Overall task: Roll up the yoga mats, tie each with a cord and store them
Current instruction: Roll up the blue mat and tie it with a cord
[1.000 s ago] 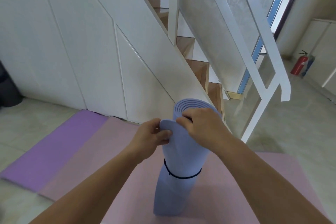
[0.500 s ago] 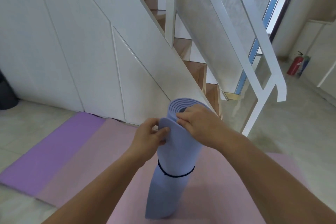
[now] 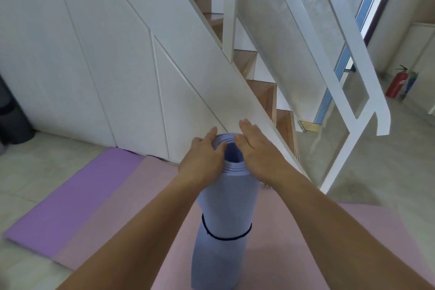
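Item: rolled pale-blue yoga mat [image 3: 226, 198], upright, lower end on the flat pink mat [image 3: 306, 242]. Black cord [image 3: 226, 238] tied round the roll below its middle.

Left hand [image 3: 202, 160]: grip wide, fingers straight, flat against the left side of the roll's top end. Right hand [image 3: 259, 155]: grip wide, palm and straight fingers on the right side of the top.

Change: half a second ago both hands pinched the top edge with curled fingers; now both lie flat.

Surroundings: purple mat [image 3: 77, 195] just left of the pink one; white staircase [image 3: 266, 92] behind; red fire extinguisher [image 3: 397, 85] far right.
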`<state>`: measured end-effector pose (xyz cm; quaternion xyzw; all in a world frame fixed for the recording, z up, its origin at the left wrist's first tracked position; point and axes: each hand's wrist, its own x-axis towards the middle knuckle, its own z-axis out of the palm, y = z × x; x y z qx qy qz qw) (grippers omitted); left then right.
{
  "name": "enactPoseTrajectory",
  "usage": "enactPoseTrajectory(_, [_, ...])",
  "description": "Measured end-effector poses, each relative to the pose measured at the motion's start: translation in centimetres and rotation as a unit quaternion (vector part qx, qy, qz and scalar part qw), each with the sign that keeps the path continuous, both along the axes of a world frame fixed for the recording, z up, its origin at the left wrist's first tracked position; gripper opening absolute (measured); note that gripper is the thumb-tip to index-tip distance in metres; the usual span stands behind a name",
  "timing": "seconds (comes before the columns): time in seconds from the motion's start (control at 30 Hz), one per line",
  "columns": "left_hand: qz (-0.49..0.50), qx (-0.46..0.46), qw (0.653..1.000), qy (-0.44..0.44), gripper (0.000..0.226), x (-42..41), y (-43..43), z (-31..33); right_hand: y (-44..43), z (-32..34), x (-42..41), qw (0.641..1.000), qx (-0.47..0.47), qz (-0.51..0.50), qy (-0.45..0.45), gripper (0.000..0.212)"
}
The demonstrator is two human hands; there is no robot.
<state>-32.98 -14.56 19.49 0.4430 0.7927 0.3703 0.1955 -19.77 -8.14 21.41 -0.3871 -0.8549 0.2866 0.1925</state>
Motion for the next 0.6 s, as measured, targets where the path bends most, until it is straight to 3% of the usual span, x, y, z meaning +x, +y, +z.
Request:
enactPoseTrajectory(0.1, [-0.034,0.037,0.998,-0.047,0.058,0.0,0.1,-0.7,0.5,-0.5,-0.3,0.996,0.022,0.015,-0.085,0.052])
enactPoseTrajectory(0.2, [-0.034,0.085,0.989,-0.12,0.052,-0.2,-0.5,-1.1,0.1,-0.9,-0.6,0.996,0.04,0.0,-0.078,0.052])
enactPoseTrajectory(0.37, [-0.022,0.097,0.98,-0.171,0.044,-0.7,-1.4,-0.6,0.0,-0.9,-1.3,0.996,0.037,-0.01,-0.082,0.054])
enactPoseTrajectory(0.47, [0.003,0.106,0.937,-0.334,0.045,-0.8,-2.5,-1.8,1.2,-0.5,-0.1,0.996,0.012,-0.052,-0.077,0.062])
enactPoseTrajectory(0.53, [0.022,0.11,0.905,-0.41,0.035,-0.9,-3.4,-4.1,1.8,-0.2,0.7,0.994,-0.016,-0.09,-0.057,0.06])
enactPoseTrajectory(0.6, [-0.025,0.088,0.921,-0.378,0.052,-0.1,-4.4,-6.6,1.9,-0.4,0.6,0.991,0.002,-0.102,-0.085,0.053])
